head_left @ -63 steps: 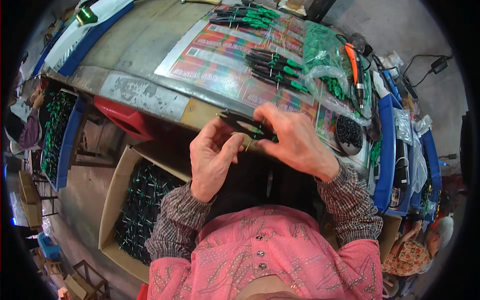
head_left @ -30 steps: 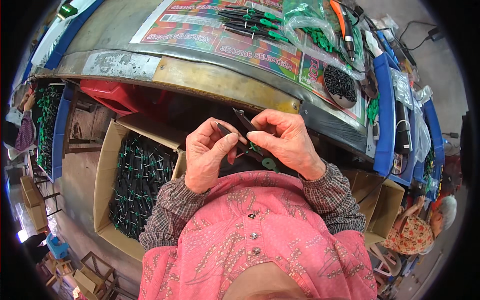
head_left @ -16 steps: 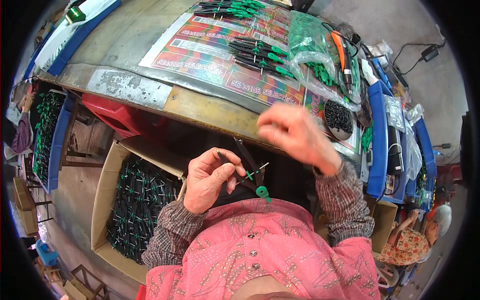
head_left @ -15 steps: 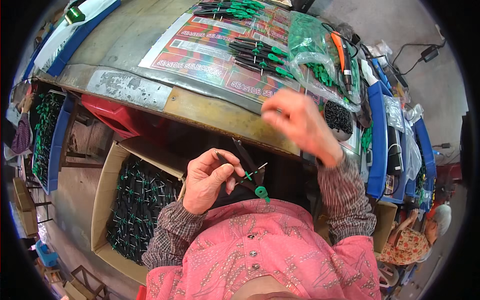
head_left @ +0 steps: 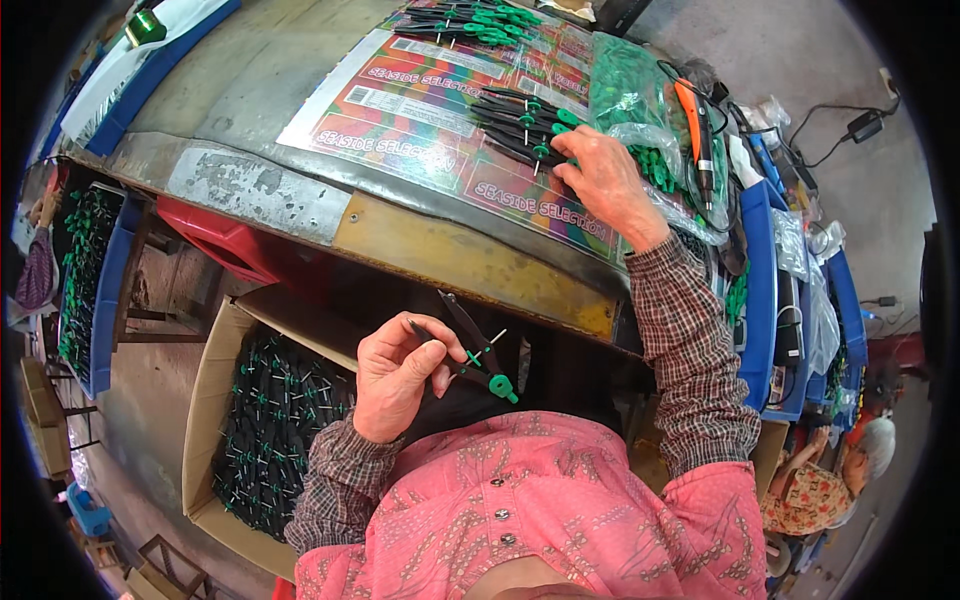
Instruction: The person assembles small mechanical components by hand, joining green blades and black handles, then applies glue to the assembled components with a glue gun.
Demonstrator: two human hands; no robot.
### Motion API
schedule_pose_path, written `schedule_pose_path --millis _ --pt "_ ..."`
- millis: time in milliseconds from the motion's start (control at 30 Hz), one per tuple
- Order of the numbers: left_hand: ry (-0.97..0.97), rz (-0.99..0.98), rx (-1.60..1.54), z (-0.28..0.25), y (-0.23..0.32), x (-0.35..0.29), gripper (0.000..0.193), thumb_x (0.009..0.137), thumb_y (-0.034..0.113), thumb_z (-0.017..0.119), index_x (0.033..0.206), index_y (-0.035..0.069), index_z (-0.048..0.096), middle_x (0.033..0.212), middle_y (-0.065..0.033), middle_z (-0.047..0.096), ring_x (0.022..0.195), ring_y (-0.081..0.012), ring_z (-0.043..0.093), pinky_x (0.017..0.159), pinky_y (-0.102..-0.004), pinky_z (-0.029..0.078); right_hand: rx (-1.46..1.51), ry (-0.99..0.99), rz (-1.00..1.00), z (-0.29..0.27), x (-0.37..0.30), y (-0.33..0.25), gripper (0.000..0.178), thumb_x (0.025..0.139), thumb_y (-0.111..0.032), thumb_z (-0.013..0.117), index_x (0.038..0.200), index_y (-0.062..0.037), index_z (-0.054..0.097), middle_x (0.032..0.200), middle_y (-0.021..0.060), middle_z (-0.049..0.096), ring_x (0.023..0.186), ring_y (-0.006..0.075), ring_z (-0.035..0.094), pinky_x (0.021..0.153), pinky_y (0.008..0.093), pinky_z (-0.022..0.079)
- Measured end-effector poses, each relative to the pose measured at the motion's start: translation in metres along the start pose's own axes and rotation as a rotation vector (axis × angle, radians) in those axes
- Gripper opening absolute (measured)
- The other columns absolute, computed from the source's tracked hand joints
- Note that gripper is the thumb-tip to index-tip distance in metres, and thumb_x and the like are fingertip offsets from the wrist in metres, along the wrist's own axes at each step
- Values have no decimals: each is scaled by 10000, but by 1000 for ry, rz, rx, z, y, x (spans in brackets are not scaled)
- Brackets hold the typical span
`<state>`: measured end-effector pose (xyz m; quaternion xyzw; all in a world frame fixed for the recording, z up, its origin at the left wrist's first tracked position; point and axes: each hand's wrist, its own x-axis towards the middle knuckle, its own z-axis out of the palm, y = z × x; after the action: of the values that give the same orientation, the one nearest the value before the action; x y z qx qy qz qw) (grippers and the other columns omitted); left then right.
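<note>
Between its thumb and fingers my left hand [head_left: 395, 375] grips a black two-legged piece [head_left: 465, 325]. Its legs spread into a V from a round green head, and a thin metal pin crosses them. Over the table, my right hand [head_left: 610, 185] has its thumb and fingers closed around the green end of a similar piece, which they mostly hide. That one lies in a row of black pieces with green heads [head_left: 520, 115]. A second bunch of such pieces [head_left: 470, 22] rests farther back on the printed sheet [head_left: 375, 145].
Left of my lap, a cardboard box [head_left: 208, 400] holds many such pieces. An orange-and-black electric screwdriver [head_left: 690, 125] lies beside a clear bag of green parts [head_left: 625, 85]. Blue bins [head_left: 757, 300] stand at the right. Another person [head_left: 815, 490] is at the far right.
My right hand has moved away from me onto the row of pieces, and its fingers have closed there. My left hand, still holding its piece, has shifted slightly left.
</note>
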<state>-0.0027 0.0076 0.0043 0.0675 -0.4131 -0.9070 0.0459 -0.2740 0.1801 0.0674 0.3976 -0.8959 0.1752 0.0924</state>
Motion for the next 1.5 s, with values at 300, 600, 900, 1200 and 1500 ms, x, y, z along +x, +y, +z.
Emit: schedule_pose_path --millis 300,600,900,1200,1500 --pt "-3 15 28 6 1 -1 153 930 132 613 993 7 553 867 -117 635 569 -91 523 516 -233 449 260 -320 174 -32 -27 -9 259 667 -137 712 806 50 599 674 95 550 661 176 550 612 329 441" --pt "21 30 110 20 -2 -4 136 943 99 572 1032 -4 567 866 -103 636 570 -83 523 510 -219 449 900 -444 412 -60 -101 -87 181 808 -92 730 885 43 636 757 -15 576 702 41 504 594 227 426" --pt "-22 23 218 36 -11 -10 172 926 98 633 1040 -30 650 793 -32 645 598 -42 533 531 -175 439 1160 -551 446 -36 -151 -105 156 826 -67 715 921 2 613 730 -34 566 640 34 494 566 215 405" --pt "-97 -39 236 47 -25 -22 120 907 75 657 981 -19 649 727 -9 615 580 -41 545 506 -191 456 1189 -448 393 -34 -165 -108 163 846 -91 700 942 17 626 734 -7 603 683 60 550 619 237 464" --pt "-87 -6 223 49 -29 -29 99 908 53 635 977 -19 640 708 -5 605 569 -47 536 504 -196 443 1217 -420 427 -31 -171 -113 113 857 -58 678 941 13 654 780 -19 616 676 25 550 566 185 440"
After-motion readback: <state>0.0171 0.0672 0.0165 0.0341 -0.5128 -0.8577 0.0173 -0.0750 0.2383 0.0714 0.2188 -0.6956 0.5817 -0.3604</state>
